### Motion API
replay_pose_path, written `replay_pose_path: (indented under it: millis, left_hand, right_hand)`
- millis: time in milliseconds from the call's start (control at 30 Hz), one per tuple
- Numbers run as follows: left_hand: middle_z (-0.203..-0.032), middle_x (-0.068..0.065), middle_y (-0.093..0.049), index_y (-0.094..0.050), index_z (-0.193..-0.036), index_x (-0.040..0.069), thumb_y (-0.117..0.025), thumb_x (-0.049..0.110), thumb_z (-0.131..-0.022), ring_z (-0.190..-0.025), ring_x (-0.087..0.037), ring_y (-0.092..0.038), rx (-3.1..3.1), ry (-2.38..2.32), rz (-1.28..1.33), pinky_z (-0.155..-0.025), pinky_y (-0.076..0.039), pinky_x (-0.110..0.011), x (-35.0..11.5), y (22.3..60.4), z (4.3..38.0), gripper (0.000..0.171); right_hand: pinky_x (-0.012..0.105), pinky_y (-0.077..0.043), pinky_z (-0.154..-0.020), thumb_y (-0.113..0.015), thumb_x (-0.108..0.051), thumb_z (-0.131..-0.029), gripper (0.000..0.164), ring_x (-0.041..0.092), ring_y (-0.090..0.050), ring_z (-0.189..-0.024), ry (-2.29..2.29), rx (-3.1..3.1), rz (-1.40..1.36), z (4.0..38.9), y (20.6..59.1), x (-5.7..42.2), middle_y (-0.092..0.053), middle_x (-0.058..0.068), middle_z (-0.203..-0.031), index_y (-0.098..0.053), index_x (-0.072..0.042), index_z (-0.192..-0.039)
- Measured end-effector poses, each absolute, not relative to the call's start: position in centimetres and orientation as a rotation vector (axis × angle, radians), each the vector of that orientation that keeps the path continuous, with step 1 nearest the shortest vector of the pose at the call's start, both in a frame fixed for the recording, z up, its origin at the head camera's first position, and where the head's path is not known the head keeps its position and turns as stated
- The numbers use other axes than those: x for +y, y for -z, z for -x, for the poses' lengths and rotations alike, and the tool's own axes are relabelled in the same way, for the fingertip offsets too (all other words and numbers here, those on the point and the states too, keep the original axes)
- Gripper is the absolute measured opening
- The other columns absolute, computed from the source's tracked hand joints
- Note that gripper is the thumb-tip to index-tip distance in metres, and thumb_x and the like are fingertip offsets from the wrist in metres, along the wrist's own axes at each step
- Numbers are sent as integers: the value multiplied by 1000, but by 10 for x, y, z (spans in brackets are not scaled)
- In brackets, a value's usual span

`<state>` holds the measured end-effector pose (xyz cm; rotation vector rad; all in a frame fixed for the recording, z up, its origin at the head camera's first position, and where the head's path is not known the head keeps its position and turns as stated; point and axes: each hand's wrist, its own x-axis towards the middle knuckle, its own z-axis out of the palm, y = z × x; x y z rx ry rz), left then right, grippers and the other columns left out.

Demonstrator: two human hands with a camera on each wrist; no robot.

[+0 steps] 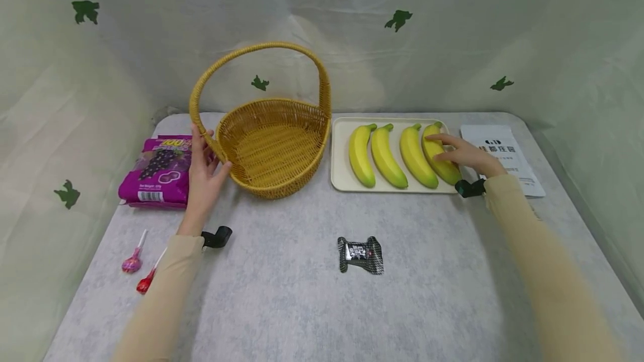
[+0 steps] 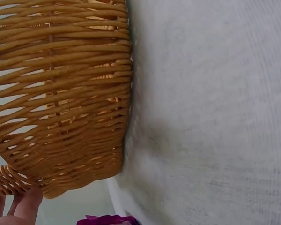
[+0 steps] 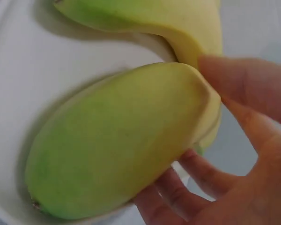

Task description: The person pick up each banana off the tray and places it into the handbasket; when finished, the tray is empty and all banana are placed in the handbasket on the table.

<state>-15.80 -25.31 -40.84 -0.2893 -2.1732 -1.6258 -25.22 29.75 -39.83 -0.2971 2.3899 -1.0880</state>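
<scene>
Upright golden wicker basket (image 1: 282, 186) and green-tipped yellow banana (image 3: 114, 143), rightmost on cream tray (image 1: 340, 152)

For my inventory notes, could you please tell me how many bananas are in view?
4, all on the cream tray: the leftmost banana, the second banana, the third banana, and the rightmost banana, gripped by the right hand. None appears fully hidden.

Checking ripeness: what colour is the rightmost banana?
The banana is yellow shading into green toward one end, clearest in the right wrist view.
</scene>
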Motion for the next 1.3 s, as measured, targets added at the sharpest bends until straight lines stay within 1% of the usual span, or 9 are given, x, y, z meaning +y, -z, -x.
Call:
replay_pose_path:
  millis: [67,233,400,600,700,833,967,1133,1300]
  left_hand:
    - [-153,-8,-25,0,-155,24,-59,-1,-90,-135,-36,-30,-2186,1625,291,-111,-28,-40,-252,408,158,90]
    - [-156,-14,-18,0,-154,18,-58,-2,-90,-138,-41,-24,-2213,1632,302,-112,-27,-41,-246,398,151,88]
    - [-156,-17,-13,-4,-154,13,-56,-9,-91,-138,-42,-20,-2276,1589,303,-111,-26,-45,-241,386,140,84]
    - [-155,-18,-13,-10,-154,15,-56,-11,-90,-138,-42,-20,-2323,1566,311,-108,-26,-55,-243,384,135,82]
    - [-156,-16,-13,-11,-154,16,-57,-10,-90,-139,-41,-20,-2329,1572,309,-108,-27,-53,-244,385,135,83]
    - [-156,-17,-12,-11,-154,16,-57,-11,-90,-139,-41,-20,-2320,1604,301,-108,-28,-52,-244,385,136,84]
    - [-156,-18,-11,-9,-154,14,-56,-11,-90,-139,-41,-19,-2333,1610,293,-108,-28,-55,-244,385,137,83]
    - [-157,-17,-10,-7,-155,18,-56,-8,-92,-140,-38,-19,-2378,1589,270,-105,-29,-57,-244,384,136,84]
    - [-157,-15,-10,-7,-154,20,-56,-6,-93,-140,-37,-19,-2388,1598,257,-105,-32,-54,-245,383,135,83]
  right_hand:
    - [68,-17,-105,-54,-13,-97,58,48,-9,-138,1084,2406,300,252,399,297,-12,24,-155,-28,-4,-149]
    - [63,-29,-101,-55,-15,-97,57,45,-16,-136,1136,2439,253,247,391,295,-17,23,-154,-32,-9,-149]
    - [55,-38,-95,-57,-22,-96,60,43,-29,-131,1217,2446,277,242,377,287,-17,19,-155,-31,-15,-150]
    - [41,-45,-87,-59,-22,-95,57,36,-46,-119,1302,2399,400,234,355,256,-24,10,-153,-38,-19,-148]
    - [39,-46,-89,-60,-19,-95,55,31,-43,-124,1325,2376,505,232,349,234,-26,5,-153,-41,-18,-146]
    - [43,-41,-96,-61,-17,-95,54,26,-33,-132,1327,2328,668,231,342,200,-29,3,-152,-42,-15,-145]
    - [45,-40,-97,-63,-20,-94,55,24,-39,-127,1320,2244,810,230,335,163,-34,0,-149,-43,-17,-145]
    - [44,-39,-99,-62,-21,-94,55,22,-44,-123,1313,2140,968,232,330,113,-37,-4,-147,-43,-19,-145]
    - [37,-42,-97,-60,-16,-94,55,18,-48,-117,1297,2074,1037,237,330,63,-38,-5,-146,-42,-19,-145]
